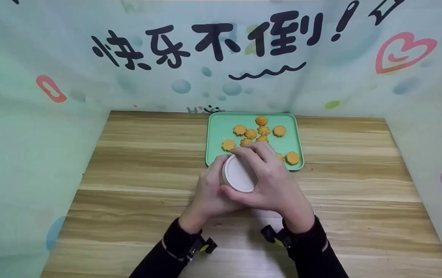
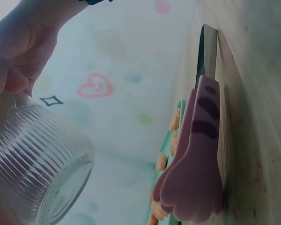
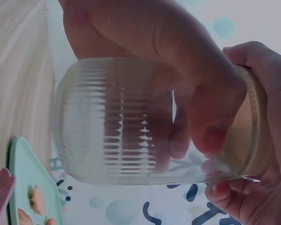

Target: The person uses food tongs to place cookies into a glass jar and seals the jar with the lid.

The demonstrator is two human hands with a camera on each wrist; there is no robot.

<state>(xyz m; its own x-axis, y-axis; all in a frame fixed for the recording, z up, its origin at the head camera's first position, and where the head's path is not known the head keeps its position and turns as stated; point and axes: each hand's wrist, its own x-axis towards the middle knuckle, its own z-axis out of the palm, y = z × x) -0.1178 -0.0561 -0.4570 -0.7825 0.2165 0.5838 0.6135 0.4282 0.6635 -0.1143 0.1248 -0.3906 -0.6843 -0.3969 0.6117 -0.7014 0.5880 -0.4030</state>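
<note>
Both hands hold a clear ribbed jar (image 3: 117,126) above the table, with its round white lid (image 1: 240,174) facing up. My left hand (image 1: 209,193) grips the jar's body, thumb and fingers wrapped around the glass. Around the lid's rim curl the fingers and thumb of my right hand (image 1: 277,185). In the left wrist view, the jar's base shows at lower left, apart from the tabletop. Pink tongs (image 2: 203,154) with paw-shaped ends and a metal handle lie close by on the table; the hands hide them in the head view.
A mint-green tray (image 1: 213,127) stands at the back of the wooden table (image 1: 147,173), partly covered by the hands. Several golden cookies (image 1: 279,131) lie spread on it. A printed cloth (image 1: 147,88) forms the back and side walls.
</note>
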